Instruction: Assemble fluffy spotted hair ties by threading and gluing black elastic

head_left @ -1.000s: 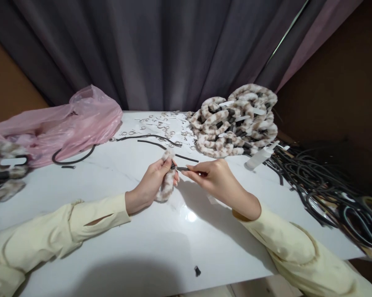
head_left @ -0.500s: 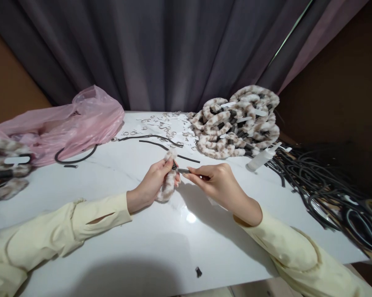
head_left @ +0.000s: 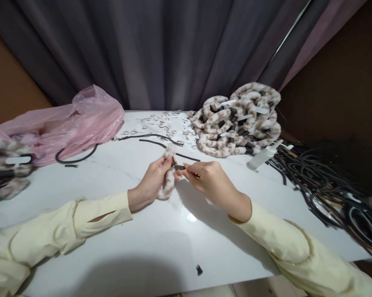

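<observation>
My left hand is closed around a fluffy white-and-brown plush tube, which is bent into a small loop with a tuft sticking up above the thumb. Dark material shows at the middle of the loop, beside the thumb tip. Close by on the right, my right hand pinches a slim dark piece between thumb and fingers. Its tip meets the dark part of the plush tube; whether it is a tool or a length of cord I cannot tell. Behind the hands lie black cords on the white table.
Several plush rings with white tags are heaped at the back right, near a white squeeze bottle. Many black cords lie at the right. A pink plastic bag stands left. Small metal rings are scattered behind; a black scrap lies in front.
My right hand has shifted left, bringing the dark piece closer to my left hand. The left hand keeps its hold on the plush tube, and the view has moved slightly.
</observation>
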Tool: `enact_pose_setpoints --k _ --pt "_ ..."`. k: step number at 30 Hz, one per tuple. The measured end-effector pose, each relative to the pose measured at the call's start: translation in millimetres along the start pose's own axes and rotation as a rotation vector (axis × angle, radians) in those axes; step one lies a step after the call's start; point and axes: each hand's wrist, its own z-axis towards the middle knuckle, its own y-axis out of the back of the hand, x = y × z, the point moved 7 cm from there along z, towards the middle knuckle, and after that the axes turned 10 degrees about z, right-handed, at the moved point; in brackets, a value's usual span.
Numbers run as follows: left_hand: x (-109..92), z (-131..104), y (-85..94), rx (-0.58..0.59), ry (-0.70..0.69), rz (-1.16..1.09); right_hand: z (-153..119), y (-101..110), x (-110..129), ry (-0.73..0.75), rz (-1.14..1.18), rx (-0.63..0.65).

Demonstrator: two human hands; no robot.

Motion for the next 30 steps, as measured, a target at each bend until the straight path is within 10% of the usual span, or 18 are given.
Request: enact_pose_setpoints --k 6,14,30 --pt "-0.2 -0.6 4.3 -0.038 -0.051 -0.042 1.4 -15.3 9.0 0.015 -0.3 0.004" --pt "-1.4 -1.9 -2.3 0.043 0.046 -0.047 -3.6 5.2 -0.5 -0.052 0.042 -0.016" --pt "-1.3 0.9 1.2 0.006 0.059 -0.098 -9.4 -4.6 2.7 0.012 -0.103 -0.012"
